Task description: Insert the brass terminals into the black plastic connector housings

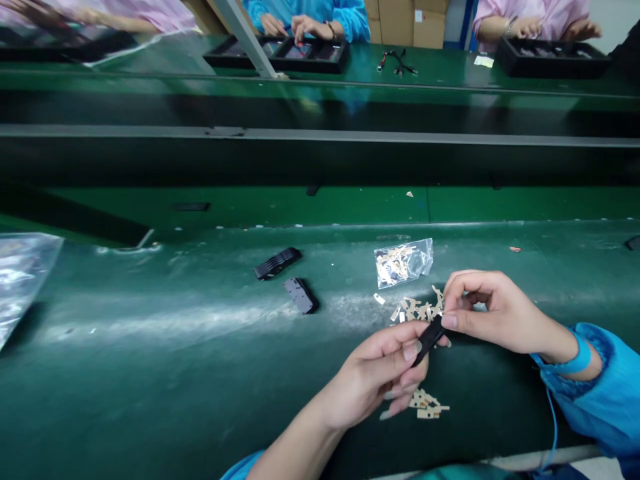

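Note:
My left hand (385, 370) grips a small black plastic housing (429, 341), tilted up to the right. At the housing's upper end, my right hand (483, 310) pinches with thumb and forefinger; whatever sits between those fingertips is too small to make out. Behind the housing lies a loose pile of small pale flat pieces (411, 308), partly covered by my hands. A second pile of pale pieces (427, 405) rests below my left hand. Further back is a clear zip bag (404, 262) with more such pieces inside. Two black housings (277, 263) lie to the left.
A green bench (175, 373) spans the view, with a raised ledge and rail (320, 135) behind. A plastic bag (23, 280) lies at the left edge. Across the bench, co-workers' hands (305, 28) work over black trays (310, 57); black cables (399, 63) lie between them.

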A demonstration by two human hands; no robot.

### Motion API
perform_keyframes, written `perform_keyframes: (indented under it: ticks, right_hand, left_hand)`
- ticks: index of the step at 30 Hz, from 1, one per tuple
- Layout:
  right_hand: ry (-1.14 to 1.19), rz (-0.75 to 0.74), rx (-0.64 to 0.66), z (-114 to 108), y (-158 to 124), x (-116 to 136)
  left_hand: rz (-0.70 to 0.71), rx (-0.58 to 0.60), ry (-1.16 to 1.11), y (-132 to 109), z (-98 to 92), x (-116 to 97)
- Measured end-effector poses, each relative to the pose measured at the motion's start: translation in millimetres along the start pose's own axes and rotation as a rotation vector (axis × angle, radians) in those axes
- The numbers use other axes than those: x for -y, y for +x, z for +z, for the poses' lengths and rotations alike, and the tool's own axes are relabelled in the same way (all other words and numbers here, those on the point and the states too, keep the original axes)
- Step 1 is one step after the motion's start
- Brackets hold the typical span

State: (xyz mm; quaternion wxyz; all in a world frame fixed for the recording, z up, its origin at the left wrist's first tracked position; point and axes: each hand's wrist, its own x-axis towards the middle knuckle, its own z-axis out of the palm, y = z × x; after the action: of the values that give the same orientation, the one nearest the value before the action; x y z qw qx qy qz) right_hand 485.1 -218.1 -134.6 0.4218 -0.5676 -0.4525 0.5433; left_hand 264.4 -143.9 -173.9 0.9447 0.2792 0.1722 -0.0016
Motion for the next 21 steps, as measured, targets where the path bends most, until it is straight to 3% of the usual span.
perform_keyframes:
  ticks: [4, 10, 15, 21]
  right_hand:
    - [0.036, 0.028, -0.015, -1.5, 4.6, -6.6]
    - [-0.187, 0.0, 0.027, 7.2, 0.5, -3.6]
    - [-0.218, -0.051, -0.023, 17.5, -1.9, -5.6]
    - [-0.023, -0.041, -0.01, 16.3, 0.9, -11.1]
  left_hand:
    - [0.048, -0.073, 0.163, -1.7, 3.8, -0.2]
    - [0.252, -0.372, 0.461, -2.8, 7.8, 8.1]
    - [0.329, -0.362, 0.778, -3.3, 5.5, 11.9]
    - [0.356, -0.381, 0.877, -1.8, 7.1, 12.3]
